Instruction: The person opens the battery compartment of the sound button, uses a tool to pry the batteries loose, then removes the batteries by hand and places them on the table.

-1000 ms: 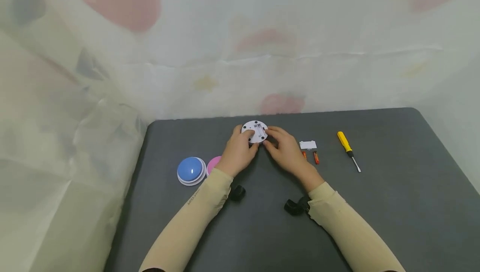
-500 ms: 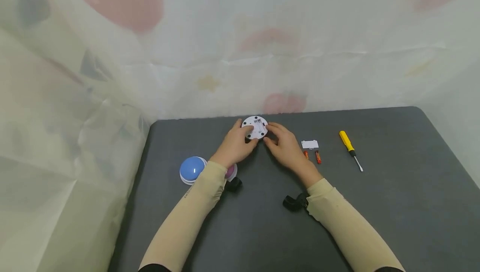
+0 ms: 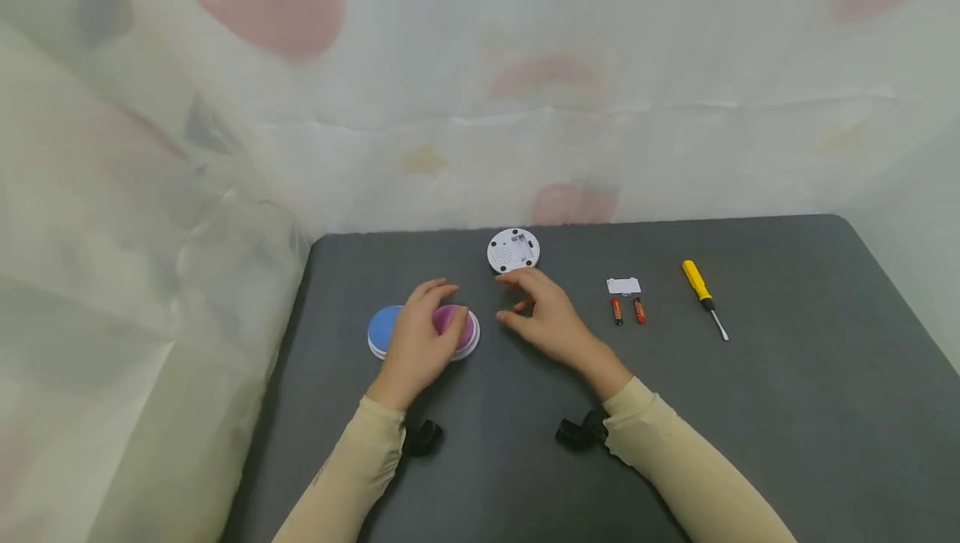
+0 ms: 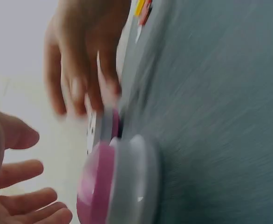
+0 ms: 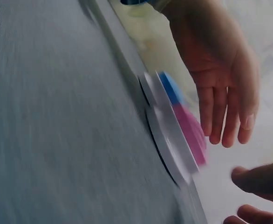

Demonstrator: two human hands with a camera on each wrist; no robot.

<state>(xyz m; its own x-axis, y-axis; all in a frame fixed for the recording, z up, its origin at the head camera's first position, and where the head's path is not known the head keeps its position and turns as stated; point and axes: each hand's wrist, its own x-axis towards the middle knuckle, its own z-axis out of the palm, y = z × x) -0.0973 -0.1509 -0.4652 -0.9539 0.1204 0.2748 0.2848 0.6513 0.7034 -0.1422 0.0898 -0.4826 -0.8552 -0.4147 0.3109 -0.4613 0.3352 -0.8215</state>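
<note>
My left hand hovers over a pink dome button on a white base, fingers spread and apart from it in the left wrist view. Beside the pink button, partly covered by this hand, sits a blue dome button. My right hand hangs in the air with loosely bent fingers and holds nothing. Just beyond its fingertips a similar round button lies upside down, its white underside up, with black feet and an uncovered battery slot. The left wrist view shows a pink rim beneath this overturned button.
Right of my right hand lie a white battery cover and two orange-red batteries. Farther right is a yellow-handled screwdriver. The dark grey table meets a patterned cloth at its back and left.
Both hands have let go of the overturned button, which stays near the back edge. My left hand has moved left and toward me, over the pink button; my right hand has drawn back slightly.
</note>
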